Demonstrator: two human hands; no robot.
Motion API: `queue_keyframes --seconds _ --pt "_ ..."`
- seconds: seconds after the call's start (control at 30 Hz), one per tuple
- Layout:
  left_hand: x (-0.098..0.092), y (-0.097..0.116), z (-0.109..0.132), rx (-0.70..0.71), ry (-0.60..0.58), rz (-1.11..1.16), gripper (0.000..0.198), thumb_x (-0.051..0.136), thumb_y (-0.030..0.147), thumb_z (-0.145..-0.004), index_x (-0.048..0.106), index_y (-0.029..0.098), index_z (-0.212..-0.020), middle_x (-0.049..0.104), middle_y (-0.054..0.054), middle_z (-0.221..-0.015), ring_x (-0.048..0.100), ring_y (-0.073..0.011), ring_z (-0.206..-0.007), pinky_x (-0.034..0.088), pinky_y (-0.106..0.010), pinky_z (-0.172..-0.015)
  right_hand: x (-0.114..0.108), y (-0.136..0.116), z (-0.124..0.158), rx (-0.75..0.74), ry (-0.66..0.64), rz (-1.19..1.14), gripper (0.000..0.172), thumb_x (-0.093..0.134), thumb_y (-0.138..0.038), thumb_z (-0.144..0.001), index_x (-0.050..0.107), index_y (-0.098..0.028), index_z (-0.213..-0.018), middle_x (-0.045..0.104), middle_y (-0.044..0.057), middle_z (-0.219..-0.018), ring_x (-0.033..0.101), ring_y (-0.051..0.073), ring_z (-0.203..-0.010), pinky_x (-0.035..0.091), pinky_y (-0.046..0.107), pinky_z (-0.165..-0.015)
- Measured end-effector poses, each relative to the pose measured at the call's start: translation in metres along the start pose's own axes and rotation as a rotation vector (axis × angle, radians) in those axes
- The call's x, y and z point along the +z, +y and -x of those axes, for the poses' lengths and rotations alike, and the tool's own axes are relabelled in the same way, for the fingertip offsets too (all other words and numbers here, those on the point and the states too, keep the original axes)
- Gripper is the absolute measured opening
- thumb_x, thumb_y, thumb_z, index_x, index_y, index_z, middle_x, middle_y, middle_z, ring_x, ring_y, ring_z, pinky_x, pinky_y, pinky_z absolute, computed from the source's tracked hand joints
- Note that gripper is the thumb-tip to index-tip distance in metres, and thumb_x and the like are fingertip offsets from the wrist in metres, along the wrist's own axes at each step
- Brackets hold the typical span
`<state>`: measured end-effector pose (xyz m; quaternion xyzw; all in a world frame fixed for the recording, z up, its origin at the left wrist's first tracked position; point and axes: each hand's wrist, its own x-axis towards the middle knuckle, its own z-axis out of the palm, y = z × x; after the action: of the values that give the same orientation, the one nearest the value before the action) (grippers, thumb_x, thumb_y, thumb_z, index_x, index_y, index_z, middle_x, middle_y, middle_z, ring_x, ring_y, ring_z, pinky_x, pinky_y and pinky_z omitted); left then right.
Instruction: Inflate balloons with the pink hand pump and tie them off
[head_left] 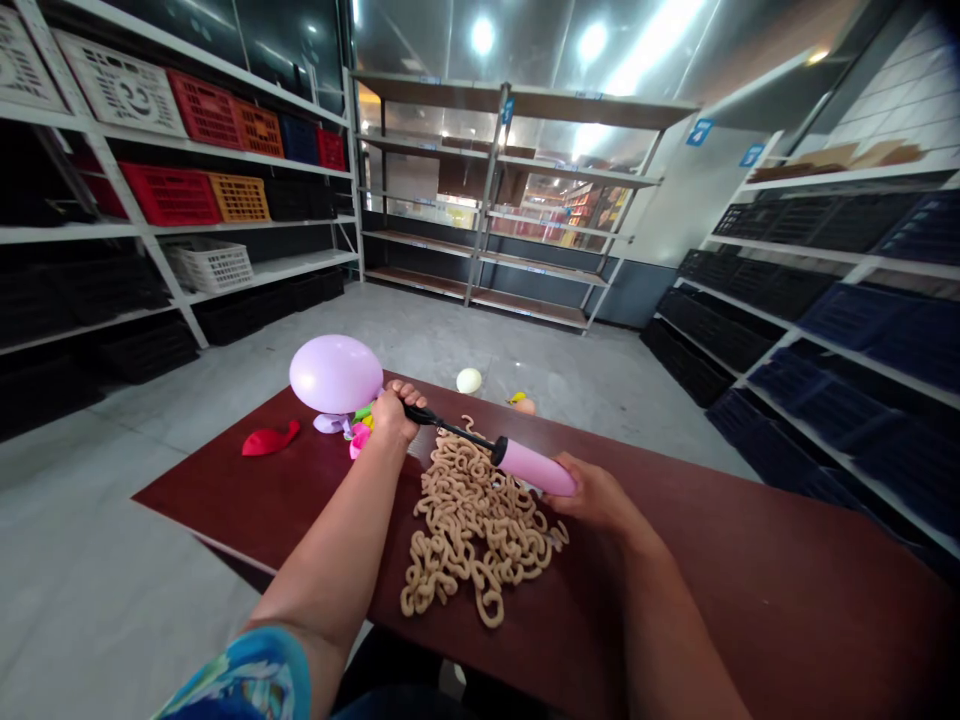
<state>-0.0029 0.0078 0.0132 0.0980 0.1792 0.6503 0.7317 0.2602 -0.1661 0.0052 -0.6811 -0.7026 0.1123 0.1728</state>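
My left hand [395, 410] is closed around the black front end of a hand pump, pinching the neck of an inflated lilac balloon [336, 373] onto it. My right hand [592, 492] grips the pink barrel of the pump [534, 468], with the thin black rod stretched out between the two hands. Both hands are above a dark red table [750, 580]. Under the pump lies a heap of beige curly foam pieces [472, 530]. Small uninflated balloons [358, 432] in pink, green and lilac lie just behind my left hand.
A flat red balloon [270, 438] lies on the table's far left. On the floor beyond are a pale yellow balloon [469, 380] and an orange one [525, 405]. Shelving with crates [202, 110] lines the left, back and right walls.
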Motion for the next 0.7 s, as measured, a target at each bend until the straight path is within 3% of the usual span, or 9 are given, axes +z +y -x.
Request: queue_keyframes --seconds 0.17,0.57,0.7 --pt "-0.003 -0.007 0.002 -0.006 -0.025 0.01 0.021 0.034 0.0 -0.07 0.028 0.018 -0.061 0.021 0.006 -0.05 0.026 -0.006 -0.036 0.022 -0.02 -0.039 -0.003 0.008 0.005 0.022 0.03 0.069 0.025 0.062 -0.034 -0.062 0.057 -0.024 -0.085 0.062 -0.002 -0.076 0.052 0.013 -0.064 0.03 0.023 -0.056" --pt "0.012 -0.046 0.031 -0.112 -0.146 -0.023 0.025 0.036 -0.003 -0.064 0.024 0.018 -0.06 0.021 0.006 -0.05 0.027 -0.0061 -0.037 0.023 -0.02 -0.041 0.018 -0.026 -0.006 -0.092 0.115 0.227 0.028 0.06 -0.037 -0.067 0.052 -0.022 -0.089 0.063 0.002 -0.085 0.057 0.017 -0.075 0.031 0.025 -0.062" --pt "0.012 -0.044 0.028 -0.098 -0.113 -0.046 0.023 0.036 -0.002 -0.065 0.025 0.018 -0.061 0.022 0.006 -0.05 0.027 -0.0064 -0.037 0.024 -0.021 -0.041 0.02 -0.028 -0.009 -0.092 0.099 0.178 0.027 0.06 -0.033 -0.067 0.052 -0.022 -0.09 0.062 0.002 -0.084 0.055 0.016 -0.074 0.032 0.024 -0.062"
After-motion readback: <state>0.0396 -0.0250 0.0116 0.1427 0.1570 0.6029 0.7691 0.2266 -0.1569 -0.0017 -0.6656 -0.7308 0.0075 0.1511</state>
